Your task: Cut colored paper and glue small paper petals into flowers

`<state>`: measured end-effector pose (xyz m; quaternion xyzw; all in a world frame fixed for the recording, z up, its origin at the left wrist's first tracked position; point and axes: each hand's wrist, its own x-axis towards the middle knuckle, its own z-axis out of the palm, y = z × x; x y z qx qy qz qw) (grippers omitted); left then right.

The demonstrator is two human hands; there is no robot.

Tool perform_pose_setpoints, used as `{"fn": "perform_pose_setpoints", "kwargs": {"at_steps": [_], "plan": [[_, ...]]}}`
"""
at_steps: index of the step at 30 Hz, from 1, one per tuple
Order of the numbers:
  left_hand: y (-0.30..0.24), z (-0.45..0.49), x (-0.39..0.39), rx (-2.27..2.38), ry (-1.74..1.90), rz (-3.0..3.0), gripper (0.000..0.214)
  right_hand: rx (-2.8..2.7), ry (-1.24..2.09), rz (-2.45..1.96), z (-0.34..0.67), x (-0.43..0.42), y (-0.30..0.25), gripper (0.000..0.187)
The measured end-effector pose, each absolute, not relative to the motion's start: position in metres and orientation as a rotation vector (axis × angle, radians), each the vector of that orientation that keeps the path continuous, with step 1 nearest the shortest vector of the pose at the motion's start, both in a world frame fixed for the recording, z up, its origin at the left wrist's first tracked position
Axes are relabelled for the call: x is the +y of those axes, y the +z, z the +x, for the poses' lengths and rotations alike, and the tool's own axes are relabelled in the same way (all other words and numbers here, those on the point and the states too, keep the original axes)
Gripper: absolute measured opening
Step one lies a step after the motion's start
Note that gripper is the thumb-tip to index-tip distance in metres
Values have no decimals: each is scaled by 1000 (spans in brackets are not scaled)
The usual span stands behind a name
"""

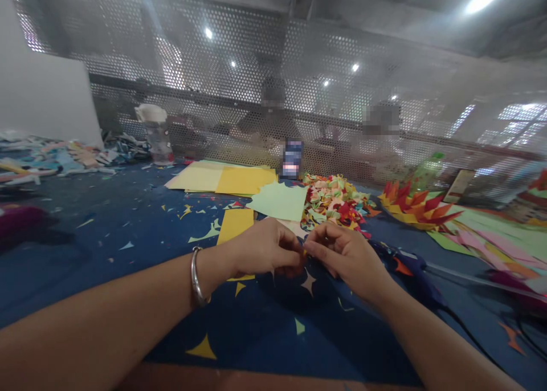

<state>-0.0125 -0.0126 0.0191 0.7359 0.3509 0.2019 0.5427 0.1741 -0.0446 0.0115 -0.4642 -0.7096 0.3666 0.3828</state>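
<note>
My left hand, with a silver bangle on its wrist, is closed with the fingertips pinched. Close beside it, my right hand is pinched too, and the fingertips of both almost meet. A tiny yellow bit shows between them, too small to name. Beneath the left hand lies a yellow paper strip. Just beyond the hands sit a pale green sheet with a scalloped edge and a heap of small coloured paper pieces. A pinkish four-pointed scrap rests below the fingers.
A dark blue glue gun with a cord lies right of my right hand. An orange and yellow paper flower stands behind it. Yellow sheets, a phone and a clear bottle are farther back. A perforated screen borders the table.
</note>
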Motion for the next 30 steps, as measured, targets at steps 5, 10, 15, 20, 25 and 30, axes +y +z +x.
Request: {"fn": "perform_pose_setpoints", "kwargs": {"at_steps": [5,10,15,20,25,30], "plan": [[18,-13,-11,799,563,1754,17,-1768,978,-1168,173,-44,12,20],[22,-11,-11,848,590,1631,14,-1740,956,-1211,173,-48,15,22],[23,-15,-3,874,781,1565,16,-1640,697,-1274,181,-48,21,22],[22,-21,6,875,932,1446,16,-1689,356,-1357,200,-41,27,26],[23,-21,4,864,985,1438,14,-2059,168,-1689,222,-47,28,21],[24,-18,-1,842,933,1422,13,-2247,169,-1855,231,-52,17,14]]}}
